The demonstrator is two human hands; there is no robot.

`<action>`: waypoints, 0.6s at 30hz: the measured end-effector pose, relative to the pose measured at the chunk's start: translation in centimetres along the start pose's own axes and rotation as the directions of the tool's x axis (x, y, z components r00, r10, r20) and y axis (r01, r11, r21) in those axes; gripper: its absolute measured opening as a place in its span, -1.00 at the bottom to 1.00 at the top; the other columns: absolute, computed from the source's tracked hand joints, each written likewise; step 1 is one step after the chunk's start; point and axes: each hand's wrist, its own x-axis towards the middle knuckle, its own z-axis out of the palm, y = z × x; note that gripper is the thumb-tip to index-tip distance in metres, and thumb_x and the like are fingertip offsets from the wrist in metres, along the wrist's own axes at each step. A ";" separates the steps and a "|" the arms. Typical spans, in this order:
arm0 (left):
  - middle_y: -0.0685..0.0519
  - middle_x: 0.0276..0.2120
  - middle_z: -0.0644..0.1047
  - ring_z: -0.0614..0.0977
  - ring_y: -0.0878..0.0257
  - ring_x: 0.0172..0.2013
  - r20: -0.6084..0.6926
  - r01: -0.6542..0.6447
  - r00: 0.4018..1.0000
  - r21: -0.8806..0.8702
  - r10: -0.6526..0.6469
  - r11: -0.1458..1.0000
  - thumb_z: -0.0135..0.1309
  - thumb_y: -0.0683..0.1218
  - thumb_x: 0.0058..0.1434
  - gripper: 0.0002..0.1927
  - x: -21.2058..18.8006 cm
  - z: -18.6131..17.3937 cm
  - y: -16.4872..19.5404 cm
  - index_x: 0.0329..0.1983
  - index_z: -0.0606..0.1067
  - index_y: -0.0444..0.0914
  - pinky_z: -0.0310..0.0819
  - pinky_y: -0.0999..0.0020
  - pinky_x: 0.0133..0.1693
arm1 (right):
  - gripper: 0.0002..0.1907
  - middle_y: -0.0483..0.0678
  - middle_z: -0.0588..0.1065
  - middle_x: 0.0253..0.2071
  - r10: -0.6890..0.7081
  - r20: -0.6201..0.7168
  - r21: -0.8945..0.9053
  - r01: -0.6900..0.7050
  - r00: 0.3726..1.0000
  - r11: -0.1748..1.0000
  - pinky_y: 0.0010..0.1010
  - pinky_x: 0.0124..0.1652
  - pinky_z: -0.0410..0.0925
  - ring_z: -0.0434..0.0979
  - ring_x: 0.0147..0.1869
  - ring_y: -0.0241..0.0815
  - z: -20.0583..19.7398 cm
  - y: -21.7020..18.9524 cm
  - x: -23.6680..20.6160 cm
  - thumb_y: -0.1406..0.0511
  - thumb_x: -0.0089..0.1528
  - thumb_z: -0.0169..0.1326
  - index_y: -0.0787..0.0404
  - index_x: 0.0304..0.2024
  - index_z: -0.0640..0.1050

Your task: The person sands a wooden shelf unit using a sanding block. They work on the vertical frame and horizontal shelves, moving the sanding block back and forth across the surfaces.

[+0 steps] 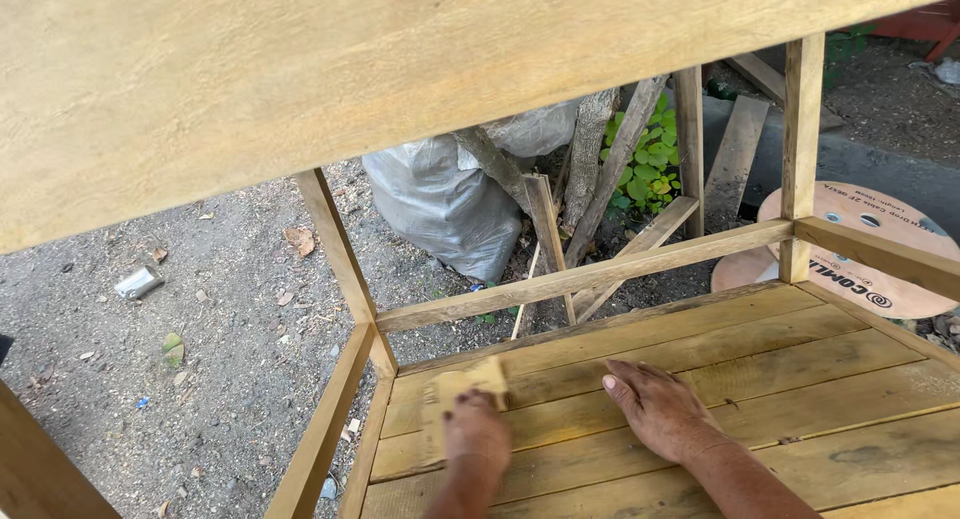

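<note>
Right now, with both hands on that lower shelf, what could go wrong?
The left hand presses a sheet of sandpaper near the shelf corner; it could knock against the corner post. The right hand lies bare and flat on the rough planks, so splinters seem possible. The tabletop hangs close overhead, so a bumped head seems possible.

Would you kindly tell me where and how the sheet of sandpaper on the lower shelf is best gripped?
Grip the sandpaper from above, palm flat across its middle, fingers over its far edge. It lies flat on the shelf planks, so there's no edge to pinch; the left hand already presses it that way.
</note>
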 end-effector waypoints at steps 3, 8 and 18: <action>0.00 0.35 0.31 0.23 0.07 0.40 0.005 -0.094 0.996 -0.052 0.094 0.994 -0.12 -0.14 0.33 -0.55 -1.0 0.5 3.1 0.30 0.35 -0.16 0.10 -0.04 0.36 | -0.23 -0.22 0.17 0.52 -0.014 -0.025 0.033 0.015 1.000 0.999 -0.23 0.52 -0.09 0.02 0.62 -0.18 0.0 0.3 0.1 -0.21 0.34 -0.58 -0.10 0.48 0.16; 0.03 0.39 0.29 0.21 0.12 0.44 0.062 -0.030 0.998 -0.050 0.033 0.998 -0.18 -0.10 0.40 -0.55 1.3 -0.7 2.8 0.35 0.31 -0.16 0.08 -0.01 0.40 | -0.24 -0.20 0.22 0.49 -0.048 -0.062 0.017 0.049 0.997 0.999 -0.23 0.51 -0.06 0.07 0.60 -0.16 0.0 0.2 0.1 -0.20 0.34 -0.55 -0.07 0.45 0.21; -0.12 -0.10 0.63 0.62 0.21 -0.22 0.306 -0.048 0.933 -0.414 0.189 0.909 -0.15 0.09 0.55 -0.65 -5.3 -2.5 0.6 0.16 0.53 -0.15 0.55 0.34 -0.13 | -0.23 -0.17 0.23 0.51 0.018 0.034 0.145 -0.023 0.999 0.989 -0.18 0.51 -0.01 0.15 0.58 -0.14 -1.3 -1.4 -0.9 -0.22 0.29 -0.42 -0.23 0.52 0.17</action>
